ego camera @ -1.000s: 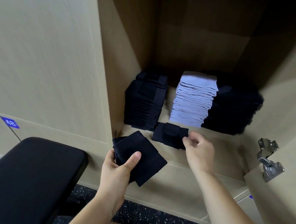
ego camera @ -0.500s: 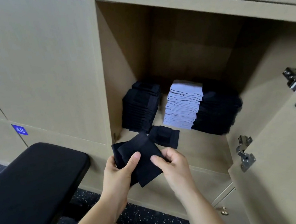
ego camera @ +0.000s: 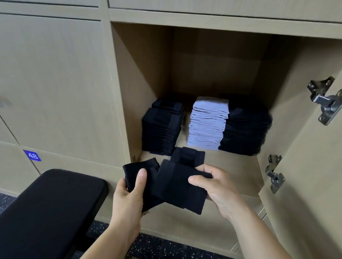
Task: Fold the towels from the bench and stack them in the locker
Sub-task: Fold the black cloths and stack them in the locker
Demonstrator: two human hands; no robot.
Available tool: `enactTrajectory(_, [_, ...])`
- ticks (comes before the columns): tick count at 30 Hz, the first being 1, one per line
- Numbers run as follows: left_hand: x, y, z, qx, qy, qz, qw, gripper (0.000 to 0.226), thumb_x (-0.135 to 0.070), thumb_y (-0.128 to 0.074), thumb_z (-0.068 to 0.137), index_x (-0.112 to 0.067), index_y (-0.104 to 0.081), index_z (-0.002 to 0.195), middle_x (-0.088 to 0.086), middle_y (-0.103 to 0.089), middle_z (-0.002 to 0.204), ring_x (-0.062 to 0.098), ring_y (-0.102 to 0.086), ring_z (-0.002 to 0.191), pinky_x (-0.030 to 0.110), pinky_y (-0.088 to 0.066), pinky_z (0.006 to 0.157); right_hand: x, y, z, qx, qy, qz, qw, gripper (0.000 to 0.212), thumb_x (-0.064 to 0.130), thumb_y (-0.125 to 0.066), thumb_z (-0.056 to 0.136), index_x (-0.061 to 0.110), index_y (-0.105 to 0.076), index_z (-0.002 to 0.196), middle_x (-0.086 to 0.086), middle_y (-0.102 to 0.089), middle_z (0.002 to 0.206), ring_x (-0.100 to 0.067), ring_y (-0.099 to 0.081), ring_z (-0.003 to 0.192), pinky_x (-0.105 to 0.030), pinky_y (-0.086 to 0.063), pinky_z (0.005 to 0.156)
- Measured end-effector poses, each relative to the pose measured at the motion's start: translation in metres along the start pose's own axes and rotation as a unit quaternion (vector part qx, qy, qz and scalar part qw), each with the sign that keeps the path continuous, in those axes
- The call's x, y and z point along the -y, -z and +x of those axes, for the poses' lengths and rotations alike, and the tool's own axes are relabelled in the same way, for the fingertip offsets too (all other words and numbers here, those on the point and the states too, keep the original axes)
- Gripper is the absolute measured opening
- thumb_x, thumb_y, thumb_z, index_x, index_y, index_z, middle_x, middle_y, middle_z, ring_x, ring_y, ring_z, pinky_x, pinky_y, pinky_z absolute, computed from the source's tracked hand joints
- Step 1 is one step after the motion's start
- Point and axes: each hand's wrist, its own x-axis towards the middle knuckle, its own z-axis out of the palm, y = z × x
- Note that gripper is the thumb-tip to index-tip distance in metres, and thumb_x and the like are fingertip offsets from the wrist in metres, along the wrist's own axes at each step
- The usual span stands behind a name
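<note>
- The left hand grips the left end of a black towel, thumb on top and fingers curled beneath.
- The right hand pinches the towel's right side, thumb over and fingers under.
- We see the cloth held in the air just before the open locker. We cannot tell whether it is one piece or two overlapping.
- At the back inside: left black stack, pale stack, and right black stack just beside it.
- A single folded towel lies on the locker floor before the stacks.
- The padded bench is lower left, and the locker door stands open at right.
</note>
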Motion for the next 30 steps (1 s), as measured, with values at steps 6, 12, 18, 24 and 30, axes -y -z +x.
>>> enactTrajectory(6, [0.006,-0.009,0.000,0.019,-0.001,-0.003,1.000,0.035,-0.014,-0.077,0.082,-0.016,-0.060,0.112,0.007,-0.074,0.102,0.027,-0.073,0.089,0.034,-0.057,0.063,-0.008,0.002,0.006,-0.034,-0.017,0.033,0.999,0.019,0.010,-0.072,0.081,0.019,-0.069,0.097,-0.003,-0.074,0.093,-0.019,-0.069,0.084,-0.034,-0.054,0.072])
enactTrajectory(12, [0.017,-0.015,0.010,0.008,-0.007,0.000,1.000,0.032,-0.015,-0.075,0.085,-0.019,-0.060,0.113,0.004,-0.074,0.103,0.027,-0.072,0.091,0.030,-0.057,0.060,-0.036,0.012,-0.001,-0.065,-0.044,0.066,0.995,0.005,0.007,-0.066,0.086,0.010,-0.070,0.086,-0.010,-0.074,0.089,-0.017,-0.065,0.074,-0.024,-0.048,0.058])
enactTrajectory(18, [0.028,-0.021,0.028,0.007,-0.002,0.025,1.000,0.013,-0.018,-0.066,0.093,-0.026,-0.061,0.102,0.002,-0.073,0.101,0.023,-0.070,0.092,0.035,-0.056,0.075,-0.049,0.020,0.025,-0.157,-0.019,0.094,0.983,0.016,0.002,-0.065,0.085,0.013,-0.068,0.074,-0.009,-0.067,0.078,-0.021,-0.058,0.072,-0.031,-0.045,0.066])
enactTrajectory(24, [0.032,-0.014,0.046,0.006,0.001,0.031,1.000,0.015,-0.017,-0.065,0.093,-0.022,-0.061,0.107,0.002,-0.074,0.099,0.023,-0.071,0.088,0.025,-0.052,0.059,-0.041,0.034,0.084,-0.233,-0.016,0.134,0.963,0.028,-0.003,-0.064,0.084,0.016,-0.056,0.064,-0.010,-0.053,0.076,-0.024,-0.047,0.073,-0.027,-0.038,0.059])
enactTrajectory(30, [0.036,-0.007,0.058,0.015,0.002,0.037,0.999,0.018,-0.017,-0.067,0.092,-0.021,-0.061,0.108,0.003,-0.074,0.101,0.025,-0.071,0.093,0.030,-0.051,0.065,-0.037,0.031,0.128,-0.219,-0.036,0.097,0.970,0.029,-0.004,-0.061,0.087,0.012,-0.056,0.063,-0.006,-0.061,0.067,-0.020,-0.055,0.061,-0.022,-0.045,0.045])
